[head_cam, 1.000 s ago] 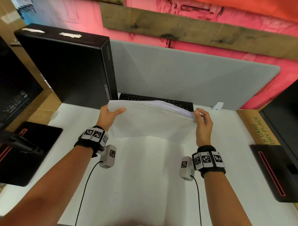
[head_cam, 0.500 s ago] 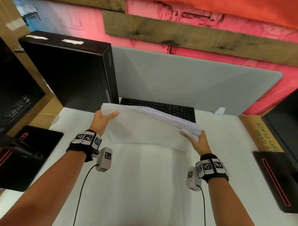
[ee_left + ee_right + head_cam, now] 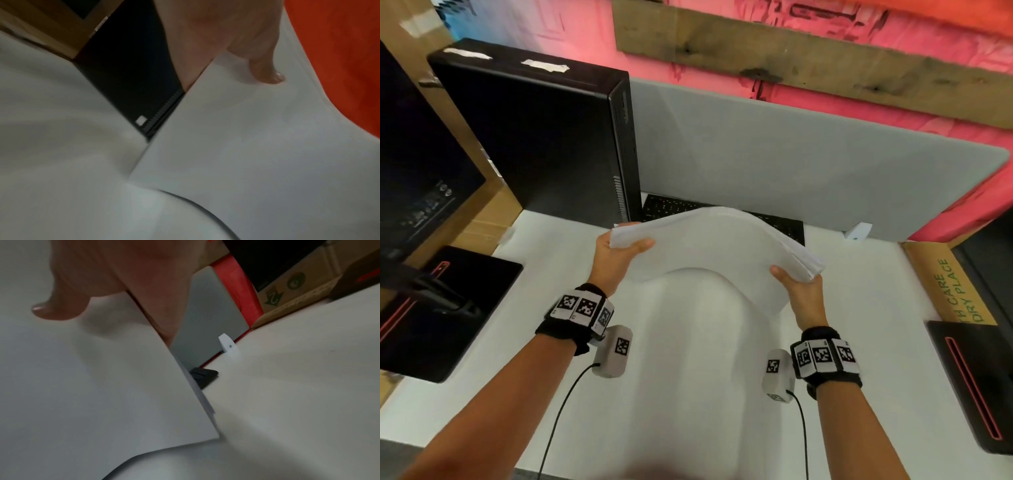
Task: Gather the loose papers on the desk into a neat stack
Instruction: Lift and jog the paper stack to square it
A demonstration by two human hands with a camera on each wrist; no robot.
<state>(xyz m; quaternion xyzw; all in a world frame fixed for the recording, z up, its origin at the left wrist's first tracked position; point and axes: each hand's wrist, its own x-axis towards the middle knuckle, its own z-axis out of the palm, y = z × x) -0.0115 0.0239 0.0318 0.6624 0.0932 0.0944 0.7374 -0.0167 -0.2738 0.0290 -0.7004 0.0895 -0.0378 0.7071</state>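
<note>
Fingers (image 3: 619, 226) of both hands pinch the papers (image 3: 709, 246) at opposite ends (sheaf bowed upward, clear of desk (image 3: 688, 377)). Squaring step; next: tap edges flush.

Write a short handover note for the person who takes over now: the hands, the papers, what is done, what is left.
Left hand: grips the left end of the papers, thumb on top.
Right hand: grips the right end.
Papers: one bundle, held above the desk, bowed upward in the middle, in front of the keyboard.
Done: sheets gathered.
Left: probably square the edges, which look uneven on the right, and lay the stack down.
</note>
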